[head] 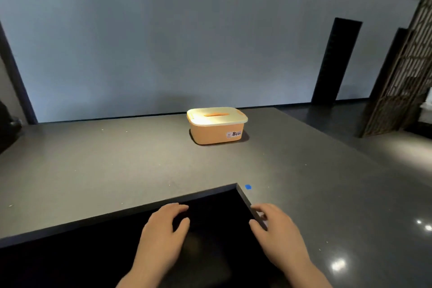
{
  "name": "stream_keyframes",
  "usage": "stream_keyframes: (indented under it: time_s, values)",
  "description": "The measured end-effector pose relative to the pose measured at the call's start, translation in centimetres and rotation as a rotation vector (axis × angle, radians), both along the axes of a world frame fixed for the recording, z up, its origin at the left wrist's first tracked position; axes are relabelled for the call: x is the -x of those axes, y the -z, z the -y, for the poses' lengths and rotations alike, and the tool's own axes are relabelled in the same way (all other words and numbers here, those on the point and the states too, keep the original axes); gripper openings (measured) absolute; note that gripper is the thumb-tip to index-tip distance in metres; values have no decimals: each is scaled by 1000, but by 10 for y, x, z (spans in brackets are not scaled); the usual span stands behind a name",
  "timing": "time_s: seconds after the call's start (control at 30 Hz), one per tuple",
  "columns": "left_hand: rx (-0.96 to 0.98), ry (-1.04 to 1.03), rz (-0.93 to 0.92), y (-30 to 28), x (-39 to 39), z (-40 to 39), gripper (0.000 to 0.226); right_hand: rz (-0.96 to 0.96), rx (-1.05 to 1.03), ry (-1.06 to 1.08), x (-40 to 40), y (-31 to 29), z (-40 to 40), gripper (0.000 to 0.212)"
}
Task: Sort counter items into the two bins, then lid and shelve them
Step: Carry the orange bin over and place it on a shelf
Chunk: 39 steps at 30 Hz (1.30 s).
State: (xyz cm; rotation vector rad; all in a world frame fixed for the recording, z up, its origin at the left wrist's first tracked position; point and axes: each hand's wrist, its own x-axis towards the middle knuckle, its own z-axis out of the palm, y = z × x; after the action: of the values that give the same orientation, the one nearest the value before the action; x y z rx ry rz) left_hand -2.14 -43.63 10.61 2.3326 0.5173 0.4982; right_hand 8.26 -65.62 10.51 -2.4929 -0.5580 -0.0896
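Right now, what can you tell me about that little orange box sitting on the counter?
The orange box is a small, rounded-cornered bin that looks like plastic, closed with a paler cream lid. The lid has an orange slot-like handle recess in its middle and small orange tabs at both ends. A sticker reading "Bear" sits low on the front, near the right corner. It stands upright and alone toward the far side of the dark grey counter; neither hand touches it, and nothing rests on or against it.

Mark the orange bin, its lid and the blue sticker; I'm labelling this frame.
orange bin (211, 134): head view, front wall.
lid (217, 117): head view, top face beside the slot.
blue sticker (248, 186): head view, its middle.
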Motion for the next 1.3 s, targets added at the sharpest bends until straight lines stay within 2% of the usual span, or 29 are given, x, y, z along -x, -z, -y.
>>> stream_keyframes:
  time_s: [0.37, 0.63, 0.83, 0.97, 1.03, 1.13, 1.2, 1.3]
  values:
    - [-22, -60, 43, -15, -200, -53, 29, 26, 39, -68, -202, -8, -53, 36]
    - [46, -137, 4, -3, -297, -104, 31, -34, 21, -66, -300, -2, -105, 37]
    - [55, -72, 49, -6, -390, -137, 40, 7, 12, 38, -359, -9, -121, 36]
    - [-16, -27, 61, -7, -453, -165, 43, 41, 38, 129, -407, -16, -136, 36]
    - [-88, -31, 24, -5, -481, -184, 46, 91, 84, 143, -435, -16, -154, 36]
    - [-219, -17, -145, 7, -515, -211, 54, 136, 235, 95, -477, -5, -190, 48]
    - [-255, 2, -251, 15, -531, -222, 57, 107, 352, 80, -507, 4, -212, 54]
    - [-237, -5, -262, 20, -549, -233, 59, 6, 456, 72, -551, 13, -234, 62]
